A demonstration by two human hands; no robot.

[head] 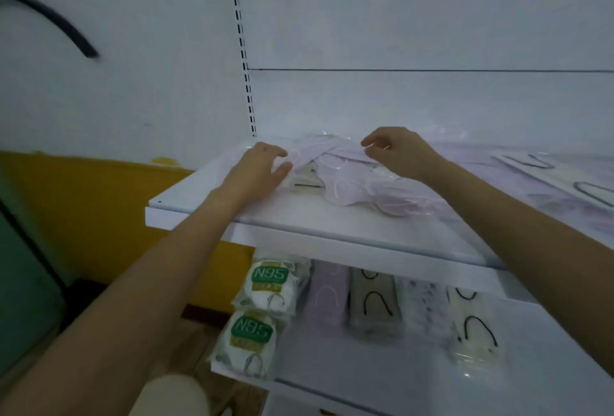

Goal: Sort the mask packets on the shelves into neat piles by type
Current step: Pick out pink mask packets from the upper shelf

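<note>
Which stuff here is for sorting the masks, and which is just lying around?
For the job: lilac mask heap, N95 packets, grey packet, upper shelf, left hand, right hand.
Just lying about: black cable, yellow wall band.
</note>
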